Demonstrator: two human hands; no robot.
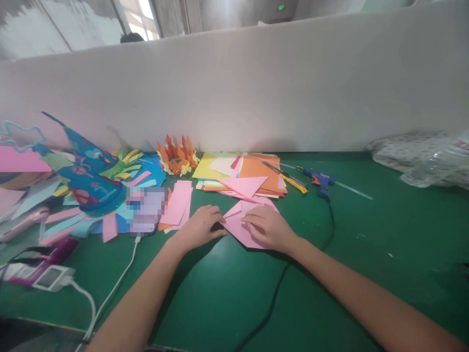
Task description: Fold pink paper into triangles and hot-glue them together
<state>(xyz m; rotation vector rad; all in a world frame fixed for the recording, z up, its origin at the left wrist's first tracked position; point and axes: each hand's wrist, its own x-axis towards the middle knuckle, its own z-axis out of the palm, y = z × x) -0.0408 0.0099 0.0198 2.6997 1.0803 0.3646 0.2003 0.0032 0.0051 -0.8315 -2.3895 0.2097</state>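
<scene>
A folded sheet of pink paper (236, 229) lies on the green table in front of me, with one flap turned over. My right hand (269, 227) rests on its right side, fingers bent together on the sheet. At the paper's left corner is my left hand (203, 225), its thumb apart from the curved fingers and its fingertips touching or very near the edge. Just beyond, a pink triangular piece (245, 186) lies on a stack of coloured paper (256, 168). Cut pink strips (178, 205) sit left of it.
A yellow utility knife (293, 182) and a blue glue gun (318, 180) with a trailing cord lie to the right. An orange paper crown (178, 159), blue cone hats (93, 188) and a phone (150, 212) on a cable are leftward. A plastic bottle (439, 164) lies far right.
</scene>
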